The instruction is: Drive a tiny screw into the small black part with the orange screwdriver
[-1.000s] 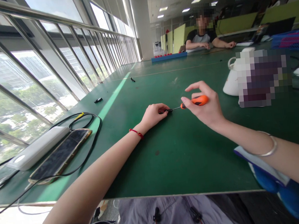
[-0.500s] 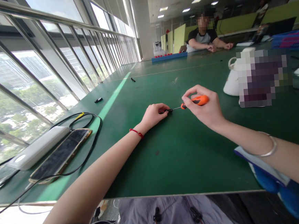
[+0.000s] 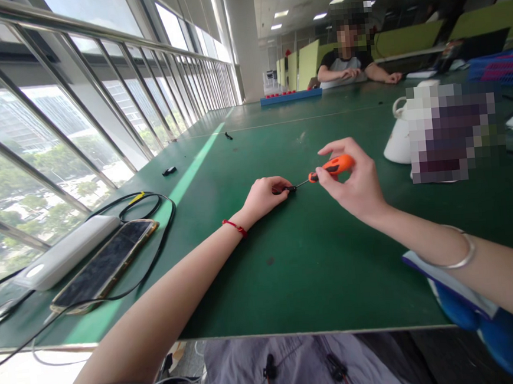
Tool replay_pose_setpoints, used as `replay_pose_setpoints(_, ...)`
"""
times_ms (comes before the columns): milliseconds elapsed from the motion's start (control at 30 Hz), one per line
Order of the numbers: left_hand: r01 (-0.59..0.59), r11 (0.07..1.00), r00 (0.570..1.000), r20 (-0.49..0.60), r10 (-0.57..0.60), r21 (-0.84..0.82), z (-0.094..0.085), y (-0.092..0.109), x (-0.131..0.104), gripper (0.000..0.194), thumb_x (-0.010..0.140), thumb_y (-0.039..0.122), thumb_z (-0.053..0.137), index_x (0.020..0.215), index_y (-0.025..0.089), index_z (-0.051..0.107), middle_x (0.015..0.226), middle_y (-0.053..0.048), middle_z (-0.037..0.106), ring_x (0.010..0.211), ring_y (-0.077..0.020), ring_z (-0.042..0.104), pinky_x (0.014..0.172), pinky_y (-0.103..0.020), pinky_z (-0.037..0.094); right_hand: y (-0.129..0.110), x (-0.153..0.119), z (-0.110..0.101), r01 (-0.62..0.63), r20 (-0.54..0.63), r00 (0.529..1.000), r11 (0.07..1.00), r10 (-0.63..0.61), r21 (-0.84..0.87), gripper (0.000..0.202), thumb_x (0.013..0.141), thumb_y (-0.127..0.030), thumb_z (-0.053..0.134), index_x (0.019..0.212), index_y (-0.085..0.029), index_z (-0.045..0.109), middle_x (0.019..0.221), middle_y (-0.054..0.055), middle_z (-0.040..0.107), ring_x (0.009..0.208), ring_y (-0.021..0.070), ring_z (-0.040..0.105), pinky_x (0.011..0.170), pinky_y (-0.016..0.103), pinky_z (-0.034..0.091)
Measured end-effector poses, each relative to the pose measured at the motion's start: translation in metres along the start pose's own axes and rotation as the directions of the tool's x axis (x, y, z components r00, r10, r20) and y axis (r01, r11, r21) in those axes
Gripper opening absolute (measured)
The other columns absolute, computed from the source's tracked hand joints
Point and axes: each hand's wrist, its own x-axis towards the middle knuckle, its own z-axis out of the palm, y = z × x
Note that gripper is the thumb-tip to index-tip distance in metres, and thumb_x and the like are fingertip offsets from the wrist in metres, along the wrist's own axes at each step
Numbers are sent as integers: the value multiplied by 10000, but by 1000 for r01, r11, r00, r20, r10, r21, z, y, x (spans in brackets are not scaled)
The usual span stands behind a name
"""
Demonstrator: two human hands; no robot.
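Observation:
My left hand (image 3: 266, 196) rests on the green table with its fingers closed around a small black part (image 3: 290, 188), mostly hidden by the fingers. In my right hand (image 3: 359, 185) is an orange and black screwdriver (image 3: 335, 166), gripped by the handle, with the index finger lifted off it. Its thin metal shaft slants down to the left, and the tip meets the black part at my left fingertips. The exact kind of the black part is too small to make out.
At left lie a phone (image 3: 105, 266), a white power bank (image 3: 72, 251) and a looped black cable (image 3: 170, 222). Small black pieces (image 3: 169, 171) sit farther up. A white jug (image 3: 397, 139) stands at right. Across the table (image 3: 264, 292) sits a person (image 3: 344, 69) near a blue rack (image 3: 291, 97).
The fingers of my right hand have shifted on the handle, the index finger now raised, and the screwdriver tilts more steeply. My left hand stays put. Across the table, the person's hand has risen.

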Motion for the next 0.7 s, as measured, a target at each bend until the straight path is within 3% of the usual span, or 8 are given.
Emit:
replay_pose_setpoints(67,-4,1000,1000,5,4,-2,0,-1,0,245,776,177,575,956,156,740,905,-36,760,816,-165,693,807,-269,547,3,1,1,35,-46,998,999,-34,30,338,710,-286,660,1010,-245,508,790,5,592,693,164,574,689,330,475)
replay_pose_setpoints(133,-7,1000,1000,6,7,-2,0,-1,0,241,781,187,576,955,157,740,916,-38,760,826,-167,694,811,-271,547,3,1,1,19,-53,998,999,-17,33,409,694,-308,680,1048,-249,484,728,-16,559,638,156,552,639,318,462)
replay_pose_setpoints(333,1,1000,1000,-3,-1,4,0,0,0,230,780,190,584,946,161,741,928,-39,760,845,-173,697,825,-277,551,-3,1,-3,-83,69,994,995,87,-48,182,788,-387,611,748,-226,534,547,-34,506,492,116,472,575,288,398)
replay_pose_setpoints(400,-2,1000,1000,-3,2,0,0,-1,0,231,783,190,581,947,162,741,925,-37,760,839,-171,697,824,-276,552,-3,1,-2,-38,29,999,999,38,-26,137,768,-342,614,818,-232,549,610,-21,548,539,132,501,619,306,432)
replay_pose_setpoints(533,-12,1000,1000,3,12,-11,0,-1,0,238,783,183,578,955,154,740,919,-38,759,823,-165,693,820,-272,553,2,2,0,9,-62,998,1000,-8,24,386,690,-291,668,1037,-242,508,763,3,597,653,162,564,656,323,466)
replay_pose_setpoints(600,-14,1000,1000,5,14,-14,0,-1,0,235,787,192,579,955,152,740,931,-40,759,831,-165,692,826,-272,552,2,3,-1,-44,-27,999,999,44,3,354,696,-313,680,1003,-240,519,668,-25,558,585,148,538,610,306,440)
replay_pose_setpoints(700,-4,1000,1000,2,4,-5,0,0,0,232,783,189,579,948,156,739,930,-38,760,834,-167,693,829,-275,552,-1,2,-3,-100,70,992,994,103,-43,171,771,-374,631,807,-227,551,544,-42,501,487,117,480,555,281,391)
